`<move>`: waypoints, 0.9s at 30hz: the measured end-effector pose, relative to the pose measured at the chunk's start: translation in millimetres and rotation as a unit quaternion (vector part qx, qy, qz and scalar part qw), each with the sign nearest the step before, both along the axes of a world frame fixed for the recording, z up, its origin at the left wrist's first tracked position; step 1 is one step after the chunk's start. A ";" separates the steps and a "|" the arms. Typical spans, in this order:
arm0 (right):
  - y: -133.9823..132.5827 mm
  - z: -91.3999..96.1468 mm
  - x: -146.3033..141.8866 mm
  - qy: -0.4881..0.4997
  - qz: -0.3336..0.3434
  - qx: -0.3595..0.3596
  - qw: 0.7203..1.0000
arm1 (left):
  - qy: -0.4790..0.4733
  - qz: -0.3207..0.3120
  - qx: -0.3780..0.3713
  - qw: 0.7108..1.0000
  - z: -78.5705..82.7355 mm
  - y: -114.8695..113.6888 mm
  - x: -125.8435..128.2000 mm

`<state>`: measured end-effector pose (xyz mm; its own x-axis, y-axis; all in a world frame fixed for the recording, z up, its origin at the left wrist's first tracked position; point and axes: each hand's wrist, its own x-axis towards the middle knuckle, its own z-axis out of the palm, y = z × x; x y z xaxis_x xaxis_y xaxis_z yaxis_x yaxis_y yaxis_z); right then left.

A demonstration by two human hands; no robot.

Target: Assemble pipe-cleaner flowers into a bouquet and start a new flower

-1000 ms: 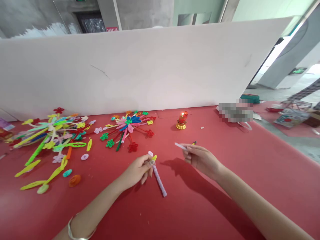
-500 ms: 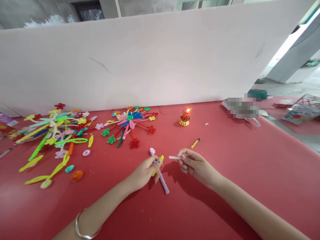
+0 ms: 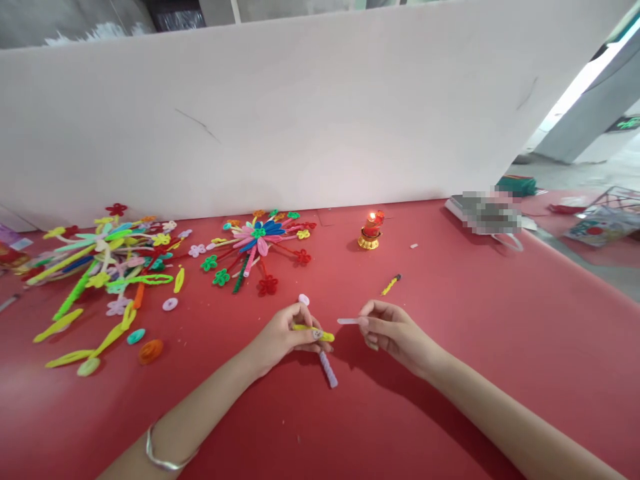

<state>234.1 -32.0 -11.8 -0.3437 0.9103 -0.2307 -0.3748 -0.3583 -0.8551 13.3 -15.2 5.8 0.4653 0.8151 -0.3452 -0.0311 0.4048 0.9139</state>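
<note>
My left hand (image 3: 285,340) pinches a yellow pipe-cleaner piece (image 3: 326,337) between thumb and fingers, its tip pointing right. Beneath that hand a lilac twisted pipe-cleaner stem (image 3: 329,370) lies on the table; its middle is hidden, and a pale lilac coil (image 3: 304,300) shows beyond the fingers. In my right hand (image 3: 393,330), thumb and fingertips close on a thin, translucent whitish glue stick (image 3: 347,321). The stick points left toward the yellow piece, with a gap between them.
A lit red candle (image 3: 371,229) in a gold holder stands near the white panel (image 3: 320,120). Colourful pipe-cleaner flowers (image 3: 257,233) spread across the left side. A short yellow twisted piece (image 3: 391,285) lies beyond my right hand. A white packet (image 3: 457,213) sits at back right.
My left hand has turned the yellow piece from a steep slant to nearly level, lowering its tip. The right hand has barely moved and still holds the glue stick.
</note>
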 end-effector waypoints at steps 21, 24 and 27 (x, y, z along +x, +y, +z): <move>-3.3 -3.5 -1.1 -0.038 0.045 0.046 0.997 | 0.307 -0.065 0.356 0.880 9.1 0.1 -6.9; -3.1 -4.3 -1.4 -0.051 0.033 0.053 0.997 | 0.308 -0.062 0.347 0.884 12.6 -1.2 -5.5; -2.6 -5.3 -1.3 -0.067 0.014 0.066 0.995 | 0.302 -0.058 0.311 0.899 15.1 -2.6 -3.6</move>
